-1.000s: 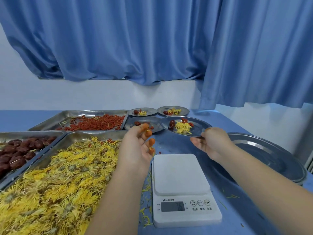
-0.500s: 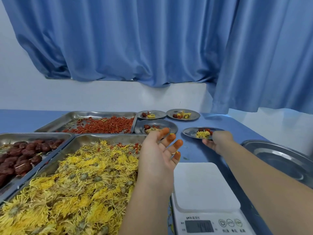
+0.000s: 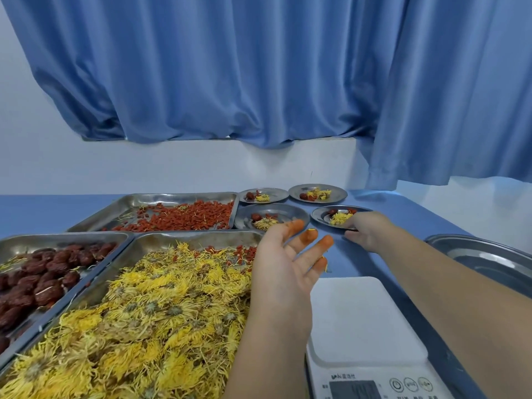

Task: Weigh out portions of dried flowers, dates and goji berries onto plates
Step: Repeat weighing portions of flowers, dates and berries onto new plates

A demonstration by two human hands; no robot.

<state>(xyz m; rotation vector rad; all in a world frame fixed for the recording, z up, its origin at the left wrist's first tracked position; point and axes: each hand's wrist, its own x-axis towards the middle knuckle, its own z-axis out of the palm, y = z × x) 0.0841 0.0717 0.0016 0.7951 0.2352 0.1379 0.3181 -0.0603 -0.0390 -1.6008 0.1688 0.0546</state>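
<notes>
yellow flowers point(image 3: 138, 312) fill the near tray, dates point(image 3: 40, 275) the left, goji point(image 3: 184, 217) the far; four plates point(image 3: 299, 214) carry small mixed portions

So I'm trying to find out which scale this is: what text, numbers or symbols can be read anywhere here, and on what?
Logo above the display of the white scale: a brand mark, too blurred to read.
Display: no digits legible.
Three round buttons: icons and captions below too small to read.
Trays, plates, curtain: no text.

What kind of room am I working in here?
Likely a plain prep or packing room, not a home kitchen: steel trays of dried flowers and goji berries, a digital scale, blue curtains.
</notes>
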